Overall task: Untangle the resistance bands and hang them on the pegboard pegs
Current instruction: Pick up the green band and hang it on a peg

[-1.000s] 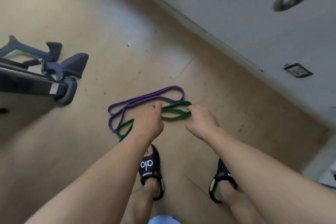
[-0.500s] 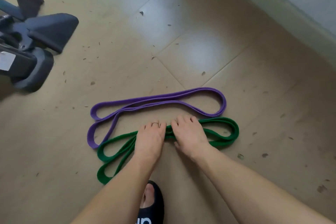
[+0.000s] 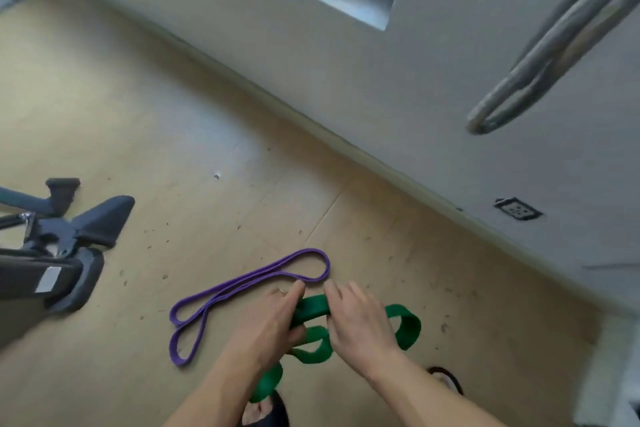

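Observation:
A green resistance band [image 3: 407, 326] is lifted off the floor, and both hands hold it. My left hand [image 3: 268, 319] grips its middle, with one loop hanging down past my wrist. My right hand [image 3: 360, 319] grips the same band just to the right, and a wide loop sticks out beyond it. A purple resistance band [image 3: 242, 284] lies folded flat on the tan floor, just left of and beyond my hands, untouched. A grey band [image 3: 540, 55] hangs on the wall at the upper right. No pegboard is in view.
Dark exercise equipment [image 3: 65, 246] stands on the floor at the left. The white wall [image 3: 381, 107] and its baseboard run diagonally behind the bands, with a wall socket [image 3: 517, 210] low on the right. My sandalled feet [image 3: 266, 409] show at the bottom edge.
The green band, flat on the floor before, is now raised and bunched in both hands. The view has tilted up toward the wall. The purple band has stayed on the floor.

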Demonstrator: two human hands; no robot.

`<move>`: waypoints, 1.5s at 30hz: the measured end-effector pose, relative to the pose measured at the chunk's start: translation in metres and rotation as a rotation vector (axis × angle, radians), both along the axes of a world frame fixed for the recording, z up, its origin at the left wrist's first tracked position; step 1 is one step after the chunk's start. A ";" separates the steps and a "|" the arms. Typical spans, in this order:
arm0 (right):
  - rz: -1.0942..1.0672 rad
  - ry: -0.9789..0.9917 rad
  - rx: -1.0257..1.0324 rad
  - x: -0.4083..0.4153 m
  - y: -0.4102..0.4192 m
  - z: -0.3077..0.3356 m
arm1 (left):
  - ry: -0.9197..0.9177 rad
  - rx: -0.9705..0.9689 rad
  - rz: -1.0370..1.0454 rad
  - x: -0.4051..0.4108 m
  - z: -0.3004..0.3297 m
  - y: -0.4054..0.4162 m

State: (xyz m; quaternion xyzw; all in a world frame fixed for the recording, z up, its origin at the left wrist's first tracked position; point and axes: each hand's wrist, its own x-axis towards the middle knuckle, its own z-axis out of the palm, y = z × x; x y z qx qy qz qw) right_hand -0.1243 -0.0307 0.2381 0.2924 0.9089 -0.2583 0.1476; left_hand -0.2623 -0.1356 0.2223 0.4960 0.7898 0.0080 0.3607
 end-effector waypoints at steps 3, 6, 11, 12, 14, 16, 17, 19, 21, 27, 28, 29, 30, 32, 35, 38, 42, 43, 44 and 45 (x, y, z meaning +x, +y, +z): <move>-0.194 0.015 0.039 0.022 0.021 0.119 | -0.013 0.099 -0.066 0.008 0.115 0.039; -0.364 0.085 0.086 0.043 0.039 0.221 | -0.028 0.191 -0.141 0.020 0.227 0.079; -0.615 0.235 0.108 0.074 0.063 0.367 | 0.004 0.347 -0.290 0.041 0.391 0.134; -0.661 0.267 0.100 0.080 0.068 0.393 | 0.012 0.361 -0.319 0.046 0.419 0.142; -0.722 0.341 0.097 0.090 0.076 0.437 | 0.021 0.366 -0.356 0.056 0.470 0.156; -0.762 0.389 0.115 0.102 0.081 0.474 | 0.001 0.342 -0.382 0.063 0.510 0.166; -0.776 0.408 0.113 0.109 0.083 0.490 | -0.011 0.336 -0.395 0.066 0.527 0.171; -0.837 0.443 0.056 0.120 0.089 0.515 | -0.044 0.318 -0.428 0.074 0.557 0.181; -0.933 0.499 -0.042 0.132 0.095 0.536 | -0.077 0.307 -0.447 0.084 0.583 0.191; -1.088 0.671 -0.224 0.169 0.121 0.583 | -0.188 0.343 -0.448 0.121 0.629 0.226; -1.108 0.684 -0.239 0.176 0.127 0.587 | -0.206 0.352 -0.450 0.127 0.633 0.232; -1.129 0.694 -0.246 0.183 0.133 0.590 | -0.221 0.358 -0.459 0.134 0.635 0.239; -1.152 0.700 -0.249 0.190 0.139 0.592 | -0.236 0.361 -0.473 0.140 0.637 0.246; -1.178 0.712 -0.249 0.203 0.152 0.594 | -0.250 0.362 -0.500 0.152 0.638 0.262; -1.167 0.739 -0.221 0.224 0.174 0.598 | -0.240 0.394 -0.530 0.172 0.639 0.288; -1.141 0.720 -0.189 0.242 0.201 0.600 | -0.210 0.428 -0.530 0.192 0.638 0.313; -1.186 0.708 -0.173 0.257 0.239 0.598 | -0.115 0.478 -0.559 0.214 0.625 0.344; -1.197 0.705 -0.166 0.259 0.247 0.596 | -0.096 0.489 -0.563 0.218 0.621 0.350; -1.213 0.703 -0.164 0.260 0.255 0.594 | -0.082 0.493 -0.563 0.222 0.617 0.357; -1.233 0.701 -0.164 0.261 0.263 0.590 | -0.072 0.494 -0.558 0.224 0.613 0.362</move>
